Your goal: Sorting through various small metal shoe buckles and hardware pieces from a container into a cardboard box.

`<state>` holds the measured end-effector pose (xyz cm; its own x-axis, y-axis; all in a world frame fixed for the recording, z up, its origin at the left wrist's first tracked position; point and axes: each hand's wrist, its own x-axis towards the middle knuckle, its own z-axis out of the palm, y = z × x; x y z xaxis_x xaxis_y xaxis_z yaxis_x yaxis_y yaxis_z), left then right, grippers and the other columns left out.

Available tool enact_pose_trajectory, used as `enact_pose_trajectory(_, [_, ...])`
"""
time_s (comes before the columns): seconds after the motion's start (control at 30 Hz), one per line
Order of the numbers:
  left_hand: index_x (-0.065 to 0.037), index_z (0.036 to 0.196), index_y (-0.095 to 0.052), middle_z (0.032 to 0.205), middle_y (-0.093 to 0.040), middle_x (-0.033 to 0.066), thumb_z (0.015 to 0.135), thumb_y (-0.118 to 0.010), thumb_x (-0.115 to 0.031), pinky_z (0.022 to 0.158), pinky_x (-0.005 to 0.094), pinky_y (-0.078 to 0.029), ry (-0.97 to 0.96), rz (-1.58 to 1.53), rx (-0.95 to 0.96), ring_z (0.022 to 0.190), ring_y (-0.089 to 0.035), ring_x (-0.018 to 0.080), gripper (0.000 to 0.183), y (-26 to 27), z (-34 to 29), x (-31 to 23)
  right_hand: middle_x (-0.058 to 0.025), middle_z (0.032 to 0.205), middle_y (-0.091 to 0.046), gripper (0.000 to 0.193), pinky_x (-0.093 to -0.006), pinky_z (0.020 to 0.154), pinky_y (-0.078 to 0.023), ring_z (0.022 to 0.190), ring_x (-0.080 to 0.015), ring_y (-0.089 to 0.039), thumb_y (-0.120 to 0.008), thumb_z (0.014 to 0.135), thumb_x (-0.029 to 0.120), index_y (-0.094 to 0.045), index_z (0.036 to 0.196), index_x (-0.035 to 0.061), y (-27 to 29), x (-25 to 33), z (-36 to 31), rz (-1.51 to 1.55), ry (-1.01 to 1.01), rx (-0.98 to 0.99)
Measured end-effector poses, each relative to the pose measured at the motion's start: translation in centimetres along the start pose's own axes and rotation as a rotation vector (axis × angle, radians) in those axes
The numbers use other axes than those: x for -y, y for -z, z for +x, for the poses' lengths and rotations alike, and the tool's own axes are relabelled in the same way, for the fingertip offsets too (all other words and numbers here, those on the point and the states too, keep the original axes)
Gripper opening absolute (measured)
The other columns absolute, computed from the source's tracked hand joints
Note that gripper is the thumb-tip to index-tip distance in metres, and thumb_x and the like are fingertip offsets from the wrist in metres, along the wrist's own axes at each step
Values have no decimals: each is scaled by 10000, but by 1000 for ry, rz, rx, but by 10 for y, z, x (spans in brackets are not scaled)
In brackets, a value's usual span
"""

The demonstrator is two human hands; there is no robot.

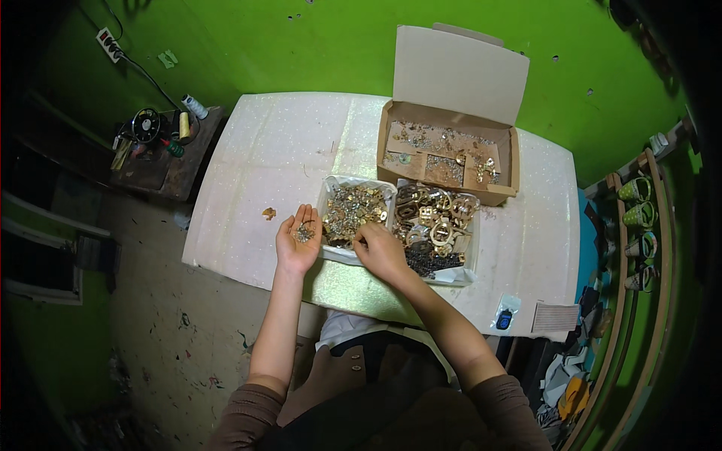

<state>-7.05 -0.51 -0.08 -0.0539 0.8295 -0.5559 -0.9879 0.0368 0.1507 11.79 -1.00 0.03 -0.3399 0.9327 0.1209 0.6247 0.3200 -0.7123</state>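
Observation:
My left hand [296,248] is turned palm up beside the white tray [328,254], cupping a little heap of small shiny metal pieces [304,231]. That tray is full of small gold and silver metal fittings [350,209]. Over its front right part, my right hand [378,249] reaches in with curled fingers pressed together. Whatever is between those fingertips is hidden. Right of it, a second white tray [453,279] contains larger gold buckles and rings [438,225], with dark small pieces [430,261] at its near end.
An open cardboard box [459,194] with scattered small fittings stands behind the trays. On the white table [248,165] lie a brown-gold scrap [269,214], a bagged dark blue item [505,316] and a striped card [555,317]. A sewing machine table [169,177] with thread cones is at left, shoe racks [632,225] at right.

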Motion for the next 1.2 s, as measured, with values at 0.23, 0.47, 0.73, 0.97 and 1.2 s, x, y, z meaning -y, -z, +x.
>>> enact_pose_trajectory(0.23, [26, 1105, -473, 1094, -509, 115, 894, -373, -148, 961, 371, -397, 88, 49, -12, 1093, -468, 228, 291, -7, 9, -12, -81, 829, -583, 77, -375, 724, -460, 855, -271, -561, -586, 724, 135, -577, 760, 68, -16, -6, 15, -42, 28, 133])
enact_pose_trajectory(0.47, [24, 1125, -466, 1118, -510, 121, 903, -362, -152, 967, 364, -395, 238, 74, 12, 1109, -468, 225, 301, -12, 18, -19, -102, 827, -596, 96, -375, 681, -467, 783, -287, -578, -569, 746, 145, -602, 787, 64, -27, 6, 23, 12, -145, 102])
enact_pose_trajectory(0.73, [14, 1263, -365, 1280, -417, 124, 930, -265, -210, 1024, 351, -288, 374, 284, 90, 1240, -345, 229, 414, 0, 24, -8, -113, 823, -561, 143, -338, 669, -464, 760, -277, -573, -587, 761, 151, -600, 856, 44, -25, 49, 26, 160, -126, -141])
enact_pose_trajectory(0.97, [19, 1294, -328, 1310, -384, 135, 944, -239, -211, 1011, 337, -295, 503, 250, 189, 1237, -339, 223, 429, -8, 29, -7, -77, 874, -565, 185, -343, 659, -466, 788, -268, -568, -640, 733, 152, -602, 894, 71, -43, 68, 23, -74, -61, -297])
enact_pose_trajectory(1.2, [20, 1284, -348, 1299, -405, 128, 945, -258, -192, 936, 299, -362, 704, 196, 227, 1158, -411, 187, 410, -6, 37, -22, -65, 847, -552, 148, -344, 653, -470, 816, -251, -559, -633, 739, 148, -609, 864, 73, -25, 65, 35, -312, -116, -325])
